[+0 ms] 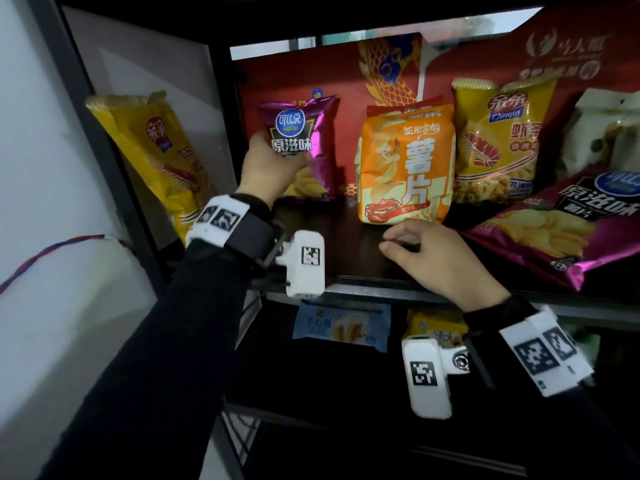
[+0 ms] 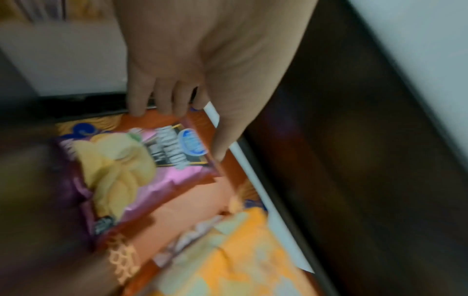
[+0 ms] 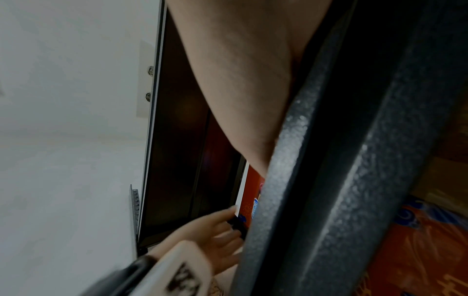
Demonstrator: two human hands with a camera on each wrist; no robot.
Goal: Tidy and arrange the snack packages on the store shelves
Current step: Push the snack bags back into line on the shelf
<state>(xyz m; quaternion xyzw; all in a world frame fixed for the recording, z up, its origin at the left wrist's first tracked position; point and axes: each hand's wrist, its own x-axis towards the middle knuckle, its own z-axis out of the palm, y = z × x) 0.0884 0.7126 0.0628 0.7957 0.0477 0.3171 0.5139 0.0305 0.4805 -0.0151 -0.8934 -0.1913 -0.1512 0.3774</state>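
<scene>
The left hand (image 1: pixel 268 164) grips a purple chip bag (image 1: pixel 304 147) at its left side, fingers behind it and thumb across the front. The bag stands upright at the left end of the shelf (image 1: pixel 349 251), near the back, against a red backdrop (image 1: pixel 485 64). The left wrist view shows the same hold, blurred: fingers (image 2: pixel 162 96) curled over the bag's top edge.

The right hand (image 1: pixel 440 261) holds nothing; it hangs over the shelf's front edge with fingers loosely curled, just before the orange bag (image 1: pixel 405 161). That bag stands upright mid-shelf, apart from the purple one. To its right a yellow shrimp-stick bag (image 1: pixel 498 140) stands toward the back, touching or just behind the orange bag. A second purple bag (image 1: pixel 561 230) lies flat at the right, reaching the front edge. A pale bag (image 1: pixel 609 133) stands at the far right, partly cut off.

Another yellow bag (image 1: pixel 156 157) leans outside the shelf's left post. On the lower shelf lie a blue packet (image 1: pixel 341 327) and a small yellow packet (image 1: pixel 436 327), near its front.
</scene>
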